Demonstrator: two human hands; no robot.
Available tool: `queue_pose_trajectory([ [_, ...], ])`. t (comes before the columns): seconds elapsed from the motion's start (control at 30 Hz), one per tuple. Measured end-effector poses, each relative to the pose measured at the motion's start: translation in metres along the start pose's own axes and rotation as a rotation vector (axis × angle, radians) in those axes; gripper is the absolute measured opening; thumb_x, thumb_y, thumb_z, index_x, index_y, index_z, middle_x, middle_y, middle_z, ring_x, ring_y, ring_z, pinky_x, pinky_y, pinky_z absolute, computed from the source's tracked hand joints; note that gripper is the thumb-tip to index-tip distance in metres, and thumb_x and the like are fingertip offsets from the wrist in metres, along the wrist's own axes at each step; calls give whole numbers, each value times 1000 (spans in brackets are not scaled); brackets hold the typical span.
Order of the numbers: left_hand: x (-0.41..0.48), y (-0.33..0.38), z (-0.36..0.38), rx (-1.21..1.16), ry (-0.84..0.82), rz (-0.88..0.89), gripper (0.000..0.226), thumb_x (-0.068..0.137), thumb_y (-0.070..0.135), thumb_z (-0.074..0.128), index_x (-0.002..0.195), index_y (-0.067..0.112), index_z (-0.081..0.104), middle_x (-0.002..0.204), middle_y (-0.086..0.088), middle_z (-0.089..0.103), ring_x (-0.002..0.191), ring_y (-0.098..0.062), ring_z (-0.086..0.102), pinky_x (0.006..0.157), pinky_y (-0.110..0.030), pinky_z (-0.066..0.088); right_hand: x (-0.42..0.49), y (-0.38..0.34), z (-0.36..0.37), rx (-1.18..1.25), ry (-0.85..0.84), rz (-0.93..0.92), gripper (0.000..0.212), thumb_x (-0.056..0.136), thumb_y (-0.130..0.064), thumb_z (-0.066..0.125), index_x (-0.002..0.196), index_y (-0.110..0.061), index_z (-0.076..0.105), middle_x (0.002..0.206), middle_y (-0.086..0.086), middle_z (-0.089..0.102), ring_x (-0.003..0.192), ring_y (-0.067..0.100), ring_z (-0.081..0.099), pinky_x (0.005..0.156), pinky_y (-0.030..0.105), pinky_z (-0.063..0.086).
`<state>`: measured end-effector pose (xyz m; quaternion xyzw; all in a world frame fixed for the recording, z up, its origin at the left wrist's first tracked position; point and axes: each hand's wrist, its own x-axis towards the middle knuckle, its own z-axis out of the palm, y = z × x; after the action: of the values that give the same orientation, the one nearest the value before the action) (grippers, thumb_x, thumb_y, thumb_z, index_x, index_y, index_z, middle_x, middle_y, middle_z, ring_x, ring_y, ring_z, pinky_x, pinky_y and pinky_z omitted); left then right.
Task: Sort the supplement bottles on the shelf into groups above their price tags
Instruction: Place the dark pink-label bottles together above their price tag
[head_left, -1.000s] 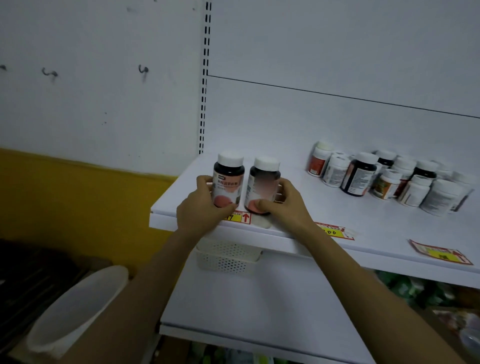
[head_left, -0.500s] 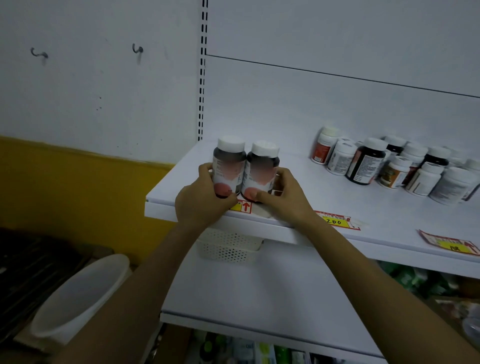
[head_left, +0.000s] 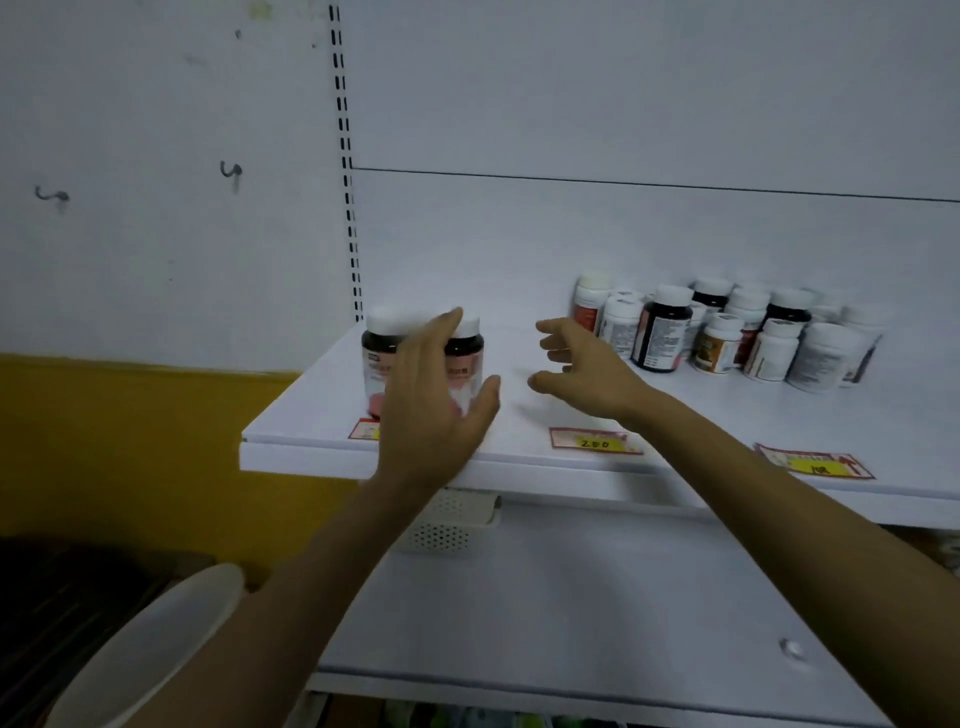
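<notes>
Two dark bottles with white caps and pink labels (head_left: 382, 358) stand side by side at the left front of the white shelf (head_left: 524, 415), above a red price tag (head_left: 363, 429). My left hand (head_left: 434, 402) is in front of them with straight fingers, partly hiding the right one; contact is unclear. My right hand (head_left: 587, 371) hovers open over the bare shelf, between the pair and a cluster of several mixed bottles (head_left: 727, 332) at the back right. A tag reading 200 (head_left: 595, 442) and a third tag (head_left: 815, 461) lie along the front edge.
A lower white shelf (head_left: 571, 613) juts out beneath, with a white perforated basket (head_left: 447, 525) under the upper shelf's edge. A white bin rim (head_left: 150, 644) is at the lower left. A slotted upright (head_left: 345, 156) runs up the wall.
Both hands have let go of the two pink-label bottles, which now stand on the shelf. My right hand has moved right toward the bottle cluster, and the left has opened.
</notes>
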<state>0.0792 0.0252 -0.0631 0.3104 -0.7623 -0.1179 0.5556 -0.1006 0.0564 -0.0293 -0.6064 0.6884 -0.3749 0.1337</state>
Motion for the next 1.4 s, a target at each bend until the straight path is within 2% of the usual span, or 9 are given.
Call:
queue_pose_trajectory([
  [0.17, 13, 46, 72, -50, -176, 68, 62, 86, 37, 58, 139, 18, 34, 141, 0, 42, 128, -13, 37, 104, -24, 31, 1, 37, -52, -150, 100, -29, 55, 85, -19, 65, 135, -12, 42, 137, 9, 51, 122, 22, 50, 95, 29, 42],
  [0.3, 17, 65, 135, -14, -293, -18, 63, 86, 42, 58, 140, 22, 32, 144, 4, 39, 129, -13, 37, 103, -23, 30, 9, 73, -96, -249, 162, -39, 48, 85, -17, 64, 130, -9, 49, 132, 10, 55, 118, 24, 53, 93, 29, 43],
  [0.5, 30, 85, 205, -17, -438, -242, 69, 87, 43, 57, 143, 21, 24, 148, 0, 33, 134, -20, 34, 108, -37, 32, 41, 113, -140, -347, 178, -89, 56, 86, -18, 60, 137, -13, 38, 137, 15, 45, 121, 30, 49, 94, 38, 44],
  [0.63, 33, 81, 235, 13, -543, -363, 73, 86, 47, 57, 144, 20, 22, 149, -1, 34, 135, -21, 33, 109, -39, 32, 71, 133, -156, -486, 107, -106, 65, 88, -26, 59, 144, -15, 28, 144, 18, 37, 126, 33, 43, 101, 41, 40],
  [0.8, 33, 71, 241, 0, -518, -453, 81, 83, 43, 62, 146, 20, 17, 145, -4, 41, 131, -21, 41, 107, -37, 35, 100, 149, -160, -513, -32, -53, 64, 92, -36, 53, 147, -14, 27, 146, 17, 37, 131, 32, 39, 103, 39, 35],
  [1.07, 35, 80, 235, -70, -444, -418, 84, 81, 35, 68, 145, 19, 16, 148, -2, 35, 131, -18, 41, 97, -22, 33, 93, 151, -153, -338, 146, -133, 53, 82, -45, 64, 127, -20, 52, 125, 7, 55, 107, 20, 53, 80, 27, 39],
  [1.17, 36, 86, 231, -124, -426, -404, 81, 79, 28, 70, 143, 17, 21, 146, -5, 38, 128, -18, 43, 98, -23, 35, 76, 140, -147, -146, 218, -121, 48, 79, -48, 67, 117, -20, 58, 116, 1, 60, 97, 15, 55, 80, 30, 49],
  [1.3, 32, 85, 231, -169, -346, -412, 74, 74, 34, 74, 134, 22, 33, 116, 7, 49, 88, 1, 51, 70, -7, 38, 57, 126, -139, 190, 247, -21, 48, 75, -51, 69, 109, -20, 57, 102, -2, 62, 85, 11, 62, 76, 32, 55],
  [1.4, 28, 81, 228, -208, -299, -446, 59, 76, 35, 71, 126, 25, 41, 109, 9, 52, 85, -2, 54, 65, -9, 39, 44, 126, -131, 408, 198, -2, 54, 82, -50, 63, 124, -18, 51, 100, -6, 61, 82, 3, 59, 71, 20, 51],
])
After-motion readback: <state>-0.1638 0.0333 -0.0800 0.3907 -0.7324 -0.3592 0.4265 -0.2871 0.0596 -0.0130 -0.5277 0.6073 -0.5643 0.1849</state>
